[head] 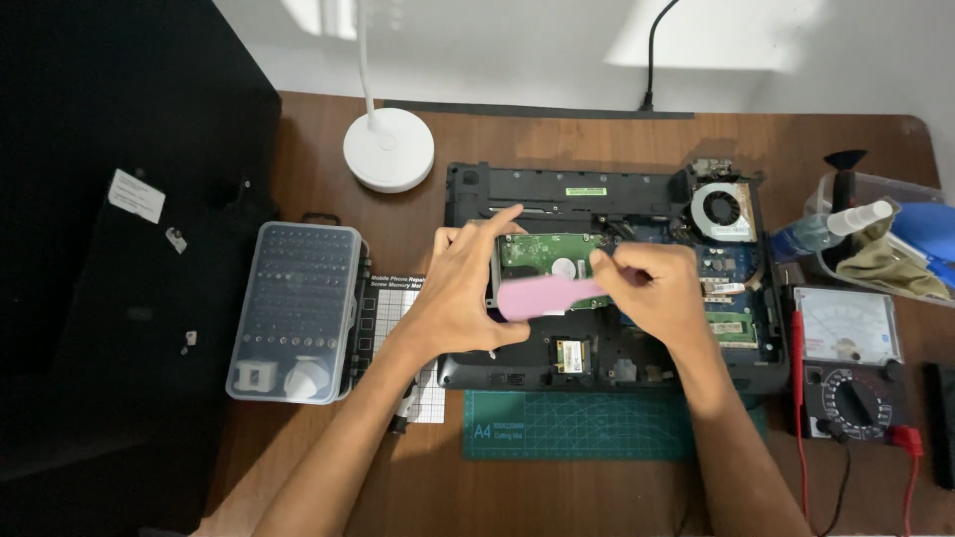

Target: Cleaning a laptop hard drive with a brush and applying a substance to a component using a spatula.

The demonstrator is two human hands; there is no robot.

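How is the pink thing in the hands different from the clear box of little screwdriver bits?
The pink tool is a flat, solid-coloured strip; the clear bit case is a see-through box showing rows of small bits inside. The pink tool is held over the opened laptop by the right hand, with the left hand beside it; the clear bit case lies untouched on the desk. The pink tool is much smaller. Both look like plastic.
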